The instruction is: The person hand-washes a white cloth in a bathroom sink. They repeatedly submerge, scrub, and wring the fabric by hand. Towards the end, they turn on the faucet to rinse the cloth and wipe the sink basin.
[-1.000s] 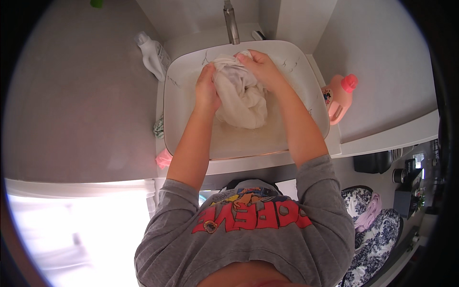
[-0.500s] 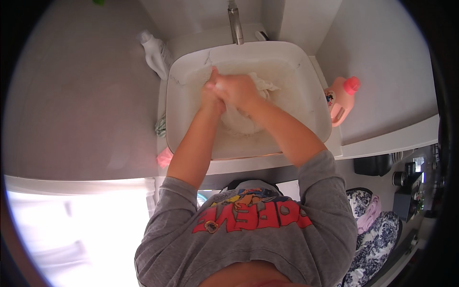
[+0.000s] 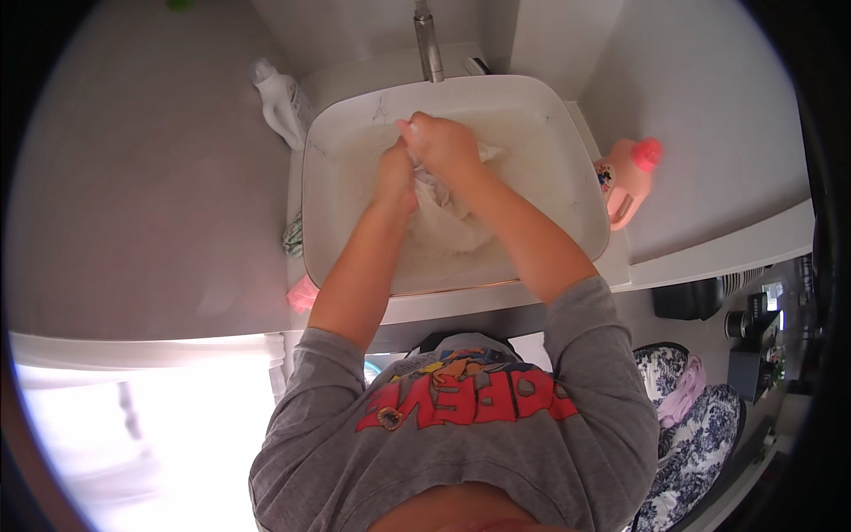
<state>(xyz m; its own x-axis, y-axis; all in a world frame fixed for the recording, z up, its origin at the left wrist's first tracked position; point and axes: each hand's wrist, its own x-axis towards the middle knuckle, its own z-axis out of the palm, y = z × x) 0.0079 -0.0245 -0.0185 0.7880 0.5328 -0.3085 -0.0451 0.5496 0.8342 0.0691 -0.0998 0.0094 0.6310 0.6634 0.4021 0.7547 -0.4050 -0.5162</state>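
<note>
Over a white rectangular sink (image 3: 581, 204) of cloudy water, both my hands are closed on a wet white cloth (image 3: 448, 226). My left hand (image 3: 396, 176) grips it from the left side, with the fingers partly hidden. My right hand (image 3: 441, 146) is clenched on it just above and to the right, its knuckles toward the faucet. The two hands are pressed close together. Below them the cloth hangs in folds into the water, and another bit of it shows to the right of my right wrist.
A metal faucet (image 3: 429, 49) stands behind the sink. A white bottle (image 3: 282, 105) is at the left, a pink jug with a handle (image 3: 631, 182) at the right. A green-and-white cloth (image 3: 293, 235) and a pink item (image 3: 302, 294) lie by the sink's left edge.
My right hand has turned and shifted slightly toward the faucet. More of the cloth now shows, gathered up between and below my hands.
</note>
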